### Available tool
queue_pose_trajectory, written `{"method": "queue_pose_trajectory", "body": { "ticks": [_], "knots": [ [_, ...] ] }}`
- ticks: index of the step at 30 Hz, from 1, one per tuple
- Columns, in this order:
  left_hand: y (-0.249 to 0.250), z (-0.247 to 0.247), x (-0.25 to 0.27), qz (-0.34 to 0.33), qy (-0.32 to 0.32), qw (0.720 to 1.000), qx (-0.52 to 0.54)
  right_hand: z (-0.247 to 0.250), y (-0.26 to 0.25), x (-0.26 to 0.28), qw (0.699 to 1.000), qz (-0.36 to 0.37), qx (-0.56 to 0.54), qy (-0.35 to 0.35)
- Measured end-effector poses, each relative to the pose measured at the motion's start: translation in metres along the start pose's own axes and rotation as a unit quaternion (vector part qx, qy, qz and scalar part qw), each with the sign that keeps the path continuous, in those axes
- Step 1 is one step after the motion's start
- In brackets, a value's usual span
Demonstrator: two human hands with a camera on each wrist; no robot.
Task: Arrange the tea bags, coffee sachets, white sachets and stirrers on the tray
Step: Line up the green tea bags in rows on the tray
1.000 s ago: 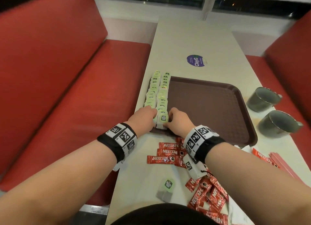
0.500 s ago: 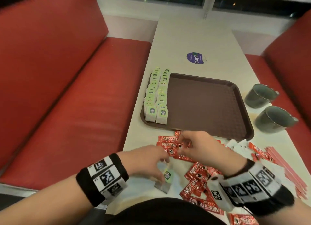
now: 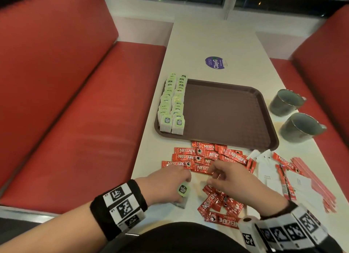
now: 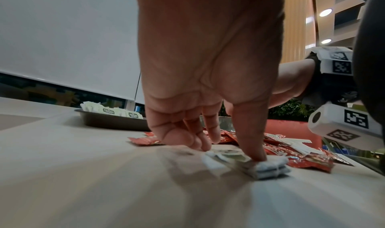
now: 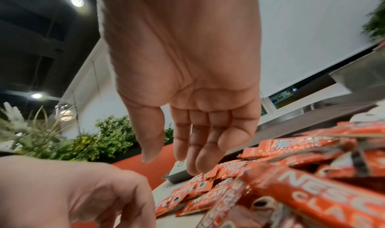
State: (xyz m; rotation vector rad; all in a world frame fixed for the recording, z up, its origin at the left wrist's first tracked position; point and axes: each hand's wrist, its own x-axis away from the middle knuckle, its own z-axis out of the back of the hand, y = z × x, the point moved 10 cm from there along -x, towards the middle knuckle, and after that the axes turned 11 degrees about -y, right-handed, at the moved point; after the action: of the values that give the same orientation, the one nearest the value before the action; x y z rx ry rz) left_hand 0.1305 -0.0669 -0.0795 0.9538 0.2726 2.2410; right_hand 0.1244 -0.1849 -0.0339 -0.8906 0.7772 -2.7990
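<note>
Two rows of green-tagged tea bags (image 3: 171, 105) stand along the left side of the brown tray (image 3: 226, 111). One loose tea bag (image 3: 182, 190) lies on the table near me. My left hand (image 3: 181, 182) is on it: in the left wrist view the thumb (image 4: 257, 155) presses its top while curled fingers (image 4: 198, 142) meet its far edge. My right hand (image 3: 213, 177) hovers over the red coffee sachets (image 3: 198, 156), with loose fingers (image 5: 198, 162) holding nothing. White sachets (image 3: 266, 169) and pink stirrers (image 3: 313, 182) lie to the right.
Two grey mugs (image 3: 285, 102) (image 3: 300, 127) stand right of the tray. A purple sticker (image 3: 215, 62) is on the table beyond it. Red benches (image 3: 75, 101) flank the narrow table. More coffee sachets (image 3: 219, 209) lie by the near edge.
Both hands have pulled back from the tea bag rows on the tray to the near table. The left hand has come down onto the loose tea bag; the right hovers over the coffee sachets.
</note>
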Motion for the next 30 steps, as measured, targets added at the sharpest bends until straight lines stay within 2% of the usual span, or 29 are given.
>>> {"method": "queue_pose_trajectory", "body": {
  "ticks": [6, 9, 11, 15, 17, 20, 22, 24, 28, 30],
  "knots": [
    [-0.001, -0.005, 0.0, 0.02, -0.007, 1.0, -0.017, 0.039, 0.048, 0.028, 0.993, -0.033, -0.061, 0.099],
    [-0.001, -0.007, -0.001, 0.028, -0.013, 0.999, -0.026, 0.047, 0.068, 0.048, 0.99, -0.057, -0.058, 0.117],
    [0.0, -0.007, -0.003, 0.034, -0.014, 0.999, -0.029, 0.036, 0.07, 0.057, 0.994, -0.05, -0.044, 0.085],
    [0.0, -0.003, -0.003, 0.052, 0.0, 0.999, 0.016, -0.015, 0.056, 0.056, 0.999, 0.009, 0.024, -0.038],
    [-0.004, -0.003, -0.002, 0.065, 0.004, 0.996, 0.056, -0.03, 0.054, 0.051, 0.997, 0.024, 0.056, -0.051],
    [-0.016, 0.001, 0.005, 0.076, 0.014, 0.989, 0.123, -0.028, 0.055, 0.049, 0.998, 0.035, 0.046, -0.028],
    [-0.024, 0.021, 0.013, 0.069, 0.052, 0.985, 0.149, -0.021, 0.058, 0.051, 0.999, 0.04, 0.032, -0.013],
    [-0.039, 0.053, 0.023, 0.089, 0.12, 0.976, 0.161, -0.012, 0.062, 0.056, 0.999, 0.038, 0.023, 0.0],
    [-0.073, 0.124, 0.038, 0.136, 0.264, 0.947, 0.126, 0.0, 0.071, 0.062, 1.0, 0.018, 0.01, 0.014],
    [-0.081, 0.148, 0.034, 0.142, 0.301, 0.937, 0.109, 0.002, 0.07, 0.065, 1.0, 0.015, 0.004, 0.014]
  ]
}}
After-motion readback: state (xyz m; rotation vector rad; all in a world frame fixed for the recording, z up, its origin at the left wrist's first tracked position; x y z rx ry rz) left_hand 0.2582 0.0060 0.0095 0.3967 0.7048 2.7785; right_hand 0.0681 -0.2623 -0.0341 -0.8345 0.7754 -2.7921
